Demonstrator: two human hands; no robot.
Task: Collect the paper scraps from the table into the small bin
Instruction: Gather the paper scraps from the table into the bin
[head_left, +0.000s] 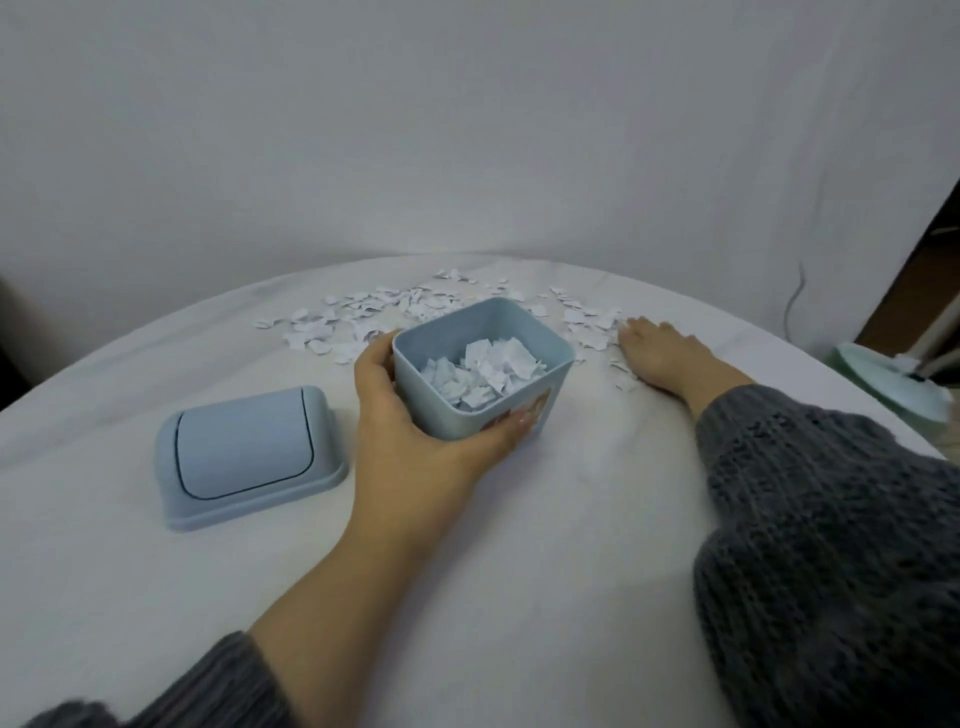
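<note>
A small light-blue bin (519, 322) stands open on the white table, partly filled with torn white paper. My left hand (410, 415) grips the bin from its left and front sides, thumb across the front wall. Several white paper scraps (374, 312) lie scattered behind and to both sides of the bin. My right hand (660, 353) lies flat on the table to the right of the bin, fingers straight, its fingertips among the scraps there.
The bin's light-blue lid (244, 452) lies on the table to the left of my left hand. A white wall rises behind the table. A pale green lamp base (893, 379) and a cable sit past the table's right edge.
</note>
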